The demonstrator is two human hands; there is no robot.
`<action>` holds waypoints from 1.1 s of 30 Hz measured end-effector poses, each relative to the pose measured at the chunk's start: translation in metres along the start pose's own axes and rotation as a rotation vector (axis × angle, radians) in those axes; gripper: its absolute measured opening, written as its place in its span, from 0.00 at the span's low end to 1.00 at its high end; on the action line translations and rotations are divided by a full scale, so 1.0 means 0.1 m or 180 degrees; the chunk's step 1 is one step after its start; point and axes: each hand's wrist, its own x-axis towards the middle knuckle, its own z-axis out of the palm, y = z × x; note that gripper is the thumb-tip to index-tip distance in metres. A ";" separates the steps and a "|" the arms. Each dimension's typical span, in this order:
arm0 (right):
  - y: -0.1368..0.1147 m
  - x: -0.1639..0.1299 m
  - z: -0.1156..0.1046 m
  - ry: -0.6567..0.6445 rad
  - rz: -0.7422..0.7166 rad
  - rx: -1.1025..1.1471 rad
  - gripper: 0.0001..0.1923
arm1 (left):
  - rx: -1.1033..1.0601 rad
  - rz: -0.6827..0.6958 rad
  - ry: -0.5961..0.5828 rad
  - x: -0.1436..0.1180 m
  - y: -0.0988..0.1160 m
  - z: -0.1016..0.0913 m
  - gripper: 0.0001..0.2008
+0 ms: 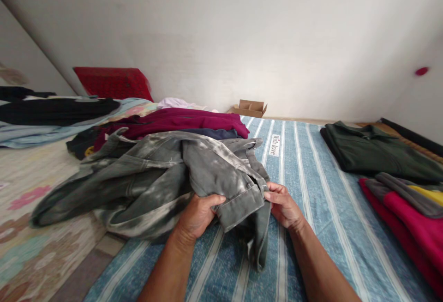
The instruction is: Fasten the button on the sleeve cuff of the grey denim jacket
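Note:
A grey, mottled denim jacket [162, 172] lies bunched across the bed, its body spreading to the left. My left hand [199, 214] grips the cloth beside a stitched cuff [240, 207], thumb on top and fingers hidden underneath. At the cuff's other side, my right hand [282, 202] pinches the fabric edge between thumb and fingers. The cuff is stretched between both hands, just above the blue striped sheet [311, 246]. Part of the jacket hangs down below the cuff.
Behind the jacket lies a maroon garment [194, 122]. Folded dark green clothing [377, 149] and pink-and-grey clothing [408, 214] sit at right. Black clothing [58, 110] is far left. A cardboard box [251, 108] and a red case [112, 82] stand by the wall.

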 end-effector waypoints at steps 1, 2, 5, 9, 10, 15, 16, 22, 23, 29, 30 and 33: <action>0.00 0.00 0.00 0.0003 0.0003 -0.0002 0.10 | 0.0008 -0.0003 0.0019 0.00 0.00 0.00 0.25; 0.00 0.00 0.00 0.0003 0.0004 -0.0009 0.10 | 0.0015 -0.0001 0.0042 0.00 0.00 0.00 0.25; 0.00 0.00 0.01 -0.0068 0.0002 -0.0056 0.11 | 0.0025 0.0005 0.0078 0.00 -0.01 0.00 0.25; 0.01 -0.01 0.04 -0.0257 -0.0002 -0.0144 0.13 | 0.0053 0.0017 0.0066 0.00 -0.02 0.01 0.24; 0.01 -0.02 0.05 -0.0274 0.0004 -0.0153 0.14 | 0.0063 0.0032 0.0070 0.01 -0.03 0.01 0.24; 0.03 -0.02 0.08 -0.0237 0.0032 -0.0166 0.15 | 0.0093 0.0107 0.0085 0.02 -0.05 0.01 0.23; 0.03 -0.02 0.09 -0.0217 0.0031 -0.0170 0.15 | 0.0094 0.0112 0.0088 0.02 -0.05 0.01 0.23; 0.04 0.00 0.10 -0.0090 0.0062 -0.0201 0.13 | 0.0129 0.0092 0.0081 0.02 -0.05 0.00 0.21; 0.04 0.00 0.11 -0.0088 0.0081 -0.0218 0.12 | 0.0145 0.0080 0.0067 0.02 -0.06 -0.01 0.21; 0.06 -0.01 0.12 -0.0063 0.0128 -0.0143 0.09 | 0.0179 0.0221 -0.0014 0.02 -0.08 -0.05 0.21; 0.06 -0.02 0.12 -0.0075 0.0136 -0.0121 0.09 | 0.0177 0.0242 -0.0048 0.02 -0.08 -0.06 0.21; 0.05 -0.02 0.13 -0.0072 0.0156 -0.0110 0.08 | 0.0175 0.0269 -0.0125 0.02 -0.08 -0.05 0.21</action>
